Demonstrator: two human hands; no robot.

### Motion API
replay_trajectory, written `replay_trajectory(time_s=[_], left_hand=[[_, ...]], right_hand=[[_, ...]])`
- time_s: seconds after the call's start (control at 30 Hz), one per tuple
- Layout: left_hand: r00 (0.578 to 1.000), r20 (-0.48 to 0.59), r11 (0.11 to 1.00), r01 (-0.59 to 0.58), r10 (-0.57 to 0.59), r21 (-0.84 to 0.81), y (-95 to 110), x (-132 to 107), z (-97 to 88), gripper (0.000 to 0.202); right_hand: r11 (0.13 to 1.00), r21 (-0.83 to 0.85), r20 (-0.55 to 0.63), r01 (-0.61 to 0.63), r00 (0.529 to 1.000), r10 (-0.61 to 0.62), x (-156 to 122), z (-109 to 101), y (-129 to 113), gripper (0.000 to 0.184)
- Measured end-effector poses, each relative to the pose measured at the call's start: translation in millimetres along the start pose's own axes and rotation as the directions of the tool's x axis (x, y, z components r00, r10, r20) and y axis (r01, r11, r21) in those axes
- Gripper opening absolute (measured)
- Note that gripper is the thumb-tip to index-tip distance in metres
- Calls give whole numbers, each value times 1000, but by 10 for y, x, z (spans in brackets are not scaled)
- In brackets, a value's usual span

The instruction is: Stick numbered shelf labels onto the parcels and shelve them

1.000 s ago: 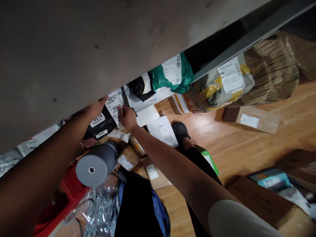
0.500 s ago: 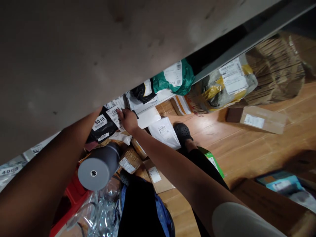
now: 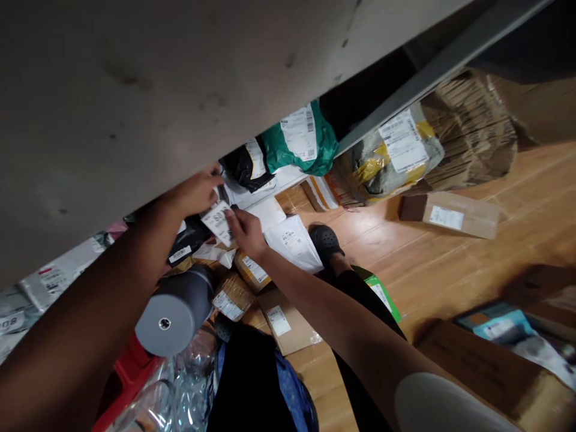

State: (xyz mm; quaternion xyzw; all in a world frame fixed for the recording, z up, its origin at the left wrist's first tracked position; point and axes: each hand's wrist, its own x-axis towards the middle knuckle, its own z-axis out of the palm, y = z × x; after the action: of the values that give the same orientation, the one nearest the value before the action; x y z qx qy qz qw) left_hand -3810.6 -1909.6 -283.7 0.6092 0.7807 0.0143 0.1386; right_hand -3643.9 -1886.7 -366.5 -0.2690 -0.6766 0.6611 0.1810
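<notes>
Under the edge of a grey shelf board (image 3: 180, 90), my left hand (image 3: 193, 193) and my right hand (image 3: 245, 231) both pinch a small white parcel with a numbered barcode label (image 3: 217, 221). The parcel is lifted a little off the row of labelled parcels on the shelf. A black bag (image 3: 189, 239) with white labels lies just below my left hand. To the right on the shelf sit another black bag (image 3: 240, 165) and a green bag (image 3: 299, 141) with a shipping label.
A grey cylinder (image 3: 173, 312) and a red crate (image 3: 126, 378) stand below my left arm. Cardboard boxes (image 3: 285, 321) and a white mailer (image 3: 294, 240) lie on the wooden floor by my black shoe (image 3: 326, 240). A yellow wrapped parcel (image 3: 391, 159) and a flat box (image 3: 454, 213) lie farther right.
My left hand has come back out from under the shelf and closed on the white labelled parcel. Both hands have drawn the parcel down and right, away from the row.
</notes>
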Motion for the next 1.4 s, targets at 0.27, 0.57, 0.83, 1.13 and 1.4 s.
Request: replay_trajectory(time_s=[0.27,0.57,0.83,1.13,1.4], left_hand=[[989,-143,982,59,-34,178,238,93,393,20],[962,50,958,-260,267,-122,-145,185,287,27],[991,124,993,-36,50,-113,-95,208,371,27],[995,65,967,52,-70,249,178,83,401,28],[994,-32,928,105,-100,359,233,22,529,28]], right_hand=[[979,129,-228,-158,956,185,-44,-628,256,54],[839,494,-49,-226,957,286,4,-579,231,35],[800,555,-187,-228,903,386,319,-68,309,36],[774,544,-146,-324,872,468,294,11,175,43],[627,647,-107,-434,762,638,-11,81,96,43]])
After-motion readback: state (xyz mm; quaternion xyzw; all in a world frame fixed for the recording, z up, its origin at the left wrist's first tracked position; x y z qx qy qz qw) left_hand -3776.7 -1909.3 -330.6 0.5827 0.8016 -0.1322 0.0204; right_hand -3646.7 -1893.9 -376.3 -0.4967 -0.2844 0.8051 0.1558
